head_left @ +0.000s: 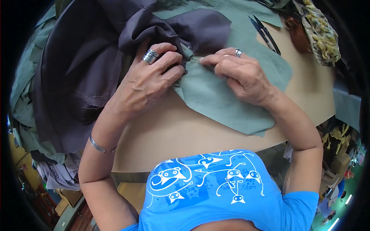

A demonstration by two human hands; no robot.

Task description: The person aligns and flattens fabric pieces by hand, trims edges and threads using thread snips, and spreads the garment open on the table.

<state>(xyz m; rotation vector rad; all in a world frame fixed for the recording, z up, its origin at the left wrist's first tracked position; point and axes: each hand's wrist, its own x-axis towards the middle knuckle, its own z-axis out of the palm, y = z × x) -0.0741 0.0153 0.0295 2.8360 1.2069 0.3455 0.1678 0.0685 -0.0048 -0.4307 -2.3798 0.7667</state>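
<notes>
- Shirt (216,196): blue, white-printed, on the near side of the green cloth.
- Table (154,144): tan, bare along the green cloth's near edge.
- Green cloth (235,109): spread flat on the table, smooth at its right part, bunched at its left edge. It looks thin, light and limp; a pinch near that left edge should hold it better than one out in the loose middle.
- Left hand (152,75): ringed, at the green cloth's left edge, fingers curled down onto gathered dark cloth.
- Right hand (243,73): over the green cloth, fingers bent, forefinger tip by the bunched edge; I cannot tell whether it pinches anything.
- Dark cloth (79,73): left of the green cloth and partly over it, heaped, with loose threads. Probably soft, heavier in bulk, apt to fray; best gripped by its folds.
- Snips (265,34): black, at the green cloth's far right edge.
- Mug (300,38): brown, beyond the green cloth's far right.
</notes>
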